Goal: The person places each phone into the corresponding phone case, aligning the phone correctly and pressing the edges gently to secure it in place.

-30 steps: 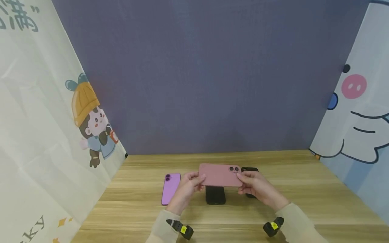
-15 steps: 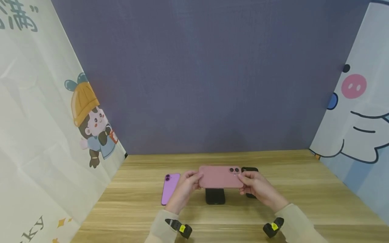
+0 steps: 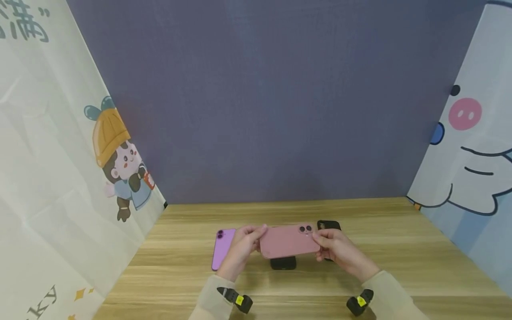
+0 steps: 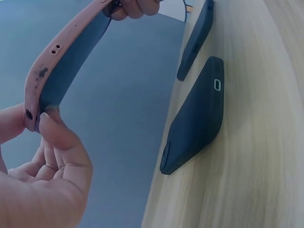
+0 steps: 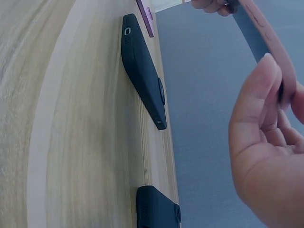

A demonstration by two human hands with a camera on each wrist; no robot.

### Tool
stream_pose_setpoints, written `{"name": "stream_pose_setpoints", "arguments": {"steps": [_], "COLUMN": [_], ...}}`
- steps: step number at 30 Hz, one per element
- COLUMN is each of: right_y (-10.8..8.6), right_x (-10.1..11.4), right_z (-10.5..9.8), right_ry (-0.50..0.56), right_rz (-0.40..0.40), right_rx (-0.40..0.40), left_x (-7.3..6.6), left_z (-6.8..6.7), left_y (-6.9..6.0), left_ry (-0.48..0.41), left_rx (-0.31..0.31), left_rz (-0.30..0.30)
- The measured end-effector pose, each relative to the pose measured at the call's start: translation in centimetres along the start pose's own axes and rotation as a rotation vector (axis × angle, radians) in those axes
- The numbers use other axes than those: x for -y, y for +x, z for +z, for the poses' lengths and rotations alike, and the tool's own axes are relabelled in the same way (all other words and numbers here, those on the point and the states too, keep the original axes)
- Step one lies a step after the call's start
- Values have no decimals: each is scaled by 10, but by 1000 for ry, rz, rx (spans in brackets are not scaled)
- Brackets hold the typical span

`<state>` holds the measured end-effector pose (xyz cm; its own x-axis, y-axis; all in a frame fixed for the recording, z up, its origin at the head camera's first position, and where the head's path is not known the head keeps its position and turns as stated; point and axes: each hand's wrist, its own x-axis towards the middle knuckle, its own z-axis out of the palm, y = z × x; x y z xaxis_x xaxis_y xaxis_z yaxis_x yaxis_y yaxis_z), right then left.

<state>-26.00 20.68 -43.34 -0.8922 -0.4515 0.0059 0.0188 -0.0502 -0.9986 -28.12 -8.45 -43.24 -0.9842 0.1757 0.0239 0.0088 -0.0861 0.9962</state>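
A pink phone case (image 3: 287, 242) with two round camera openings is held sideways above the table, back facing the head camera. Its left end hangs lower than its right. My left hand (image 3: 240, 250) pinches the left end between thumb and fingers; my right hand (image 3: 342, 252) pinches the end by the cameras. In the left wrist view the pink rim (image 4: 47, 59) looks bowed over a dark inner side (image 4: 71, 64); whether a phone sits inside, I cannot tell. Below it lies a black phone (image 3: 283, 263), partly hidden by the pink case.
A purple phone (image 3: 223, 249) lies left, partly behind my left hand. Another black phone (image 3: 329, 225) lies right, partly behind my right hand. The wooden table (image 3: 192, 280) ends at a dark backdrop (image 3: 256, 111), between printed side panels (image 3: 44, 169).
The pink case has come down and toward me, and its left end has dipped, covering more of the middle black phone. Both hands keep their hold.
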Motion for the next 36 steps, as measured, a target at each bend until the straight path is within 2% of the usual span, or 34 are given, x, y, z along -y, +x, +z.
{"name": "stream_pose_setpoints", "arguments": {"steps": [10, 17, 23, 26, 32, 36], "right_y": [2, 1, 0, 1, 1, 1], "right_x": [-1, -1, -1, -3, -1, 2], "right_z": [-1, 0, 3, 5, 7, 6], "right_ry": [43, 151, 196, 195, 177, 167], "right_rz": [4, -7, -27, -26, -42, -43], "right_rx": [-7, 5, 70, 72, 13, 24], "left_x": [3, 3, 2, 2, 6, 9], "left_z": [2, 3, 3, 3, 4, 2], "left_y": [0, 1, 1, 1, -2, -3], "left_ry": [24, -67, -125, -138, -163, -175], "left_rx": [-31, -44, -63, -51, 2, 50], "left_rz": [0, -35, -46, -44, -54, -69]}}
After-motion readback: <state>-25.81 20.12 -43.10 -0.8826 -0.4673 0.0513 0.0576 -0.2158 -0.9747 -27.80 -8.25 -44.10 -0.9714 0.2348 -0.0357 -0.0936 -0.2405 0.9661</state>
